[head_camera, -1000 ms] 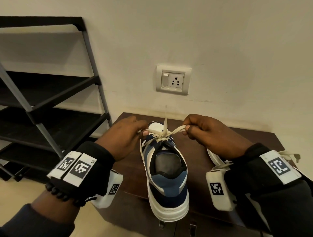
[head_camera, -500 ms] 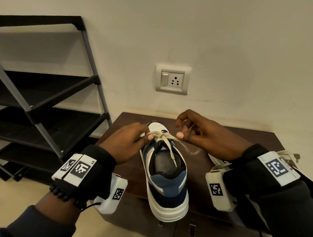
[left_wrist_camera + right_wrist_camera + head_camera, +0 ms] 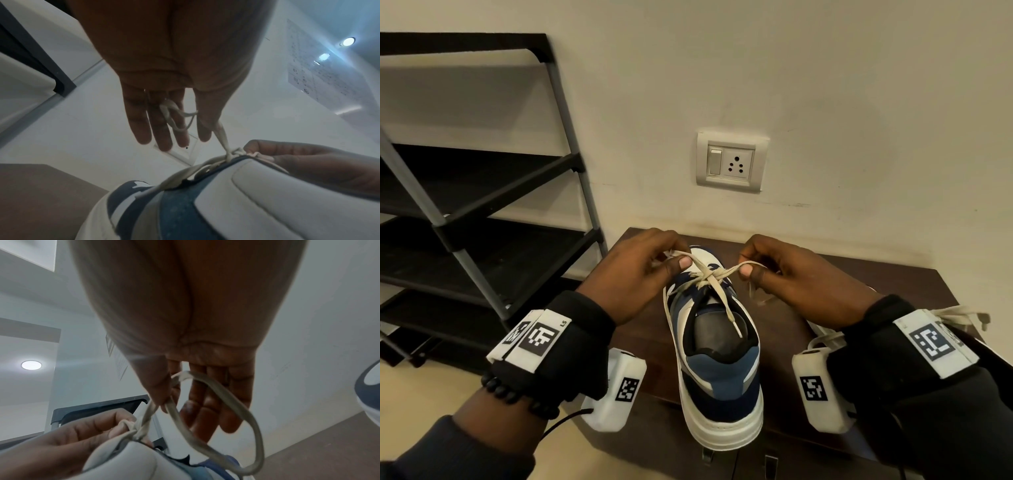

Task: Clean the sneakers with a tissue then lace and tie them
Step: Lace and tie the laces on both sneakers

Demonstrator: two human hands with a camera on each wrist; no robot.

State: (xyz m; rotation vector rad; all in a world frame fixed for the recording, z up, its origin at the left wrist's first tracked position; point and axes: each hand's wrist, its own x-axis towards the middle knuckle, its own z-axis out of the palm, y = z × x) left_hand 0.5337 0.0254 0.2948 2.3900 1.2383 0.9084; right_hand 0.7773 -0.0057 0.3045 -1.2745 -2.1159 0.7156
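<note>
A white and blue sneaker (image 3: 717, 346) stands on the dark wooden table (image 3: 825, 284), heel toward me. Its cream lace (image 3: 709, 275) is crossed into a knot above the tongue. My left hand (image 3: 640, 270) pinches one lace loop between thumb and forefinger, left of the knot. My right hand (image 3: 774, 270) pinches the other loop on the right. In the left wrist view the lace (image 3: 223, 139) runs from my thumb down to the knot. In the right wrist view the lace loop (image 3: 216, 410) curves past my fingers (image 3: 207, 402). A loose lace end lies over the sneaker's opening.
A second sneaker (image 3: 825, 334) lies behind my right wrist, mostly hidden, its lace (image 3: 959, 313) trailing right. A black shoe rack (image 3: 482, 212) stands at the left. A wall socket (image 3: 731, 161) sits above the table.
A second ago both hands pulled the lace taut. The right hand then let go and reached round, and now both hands pinch loops and draw them apart at the knot.
</note>
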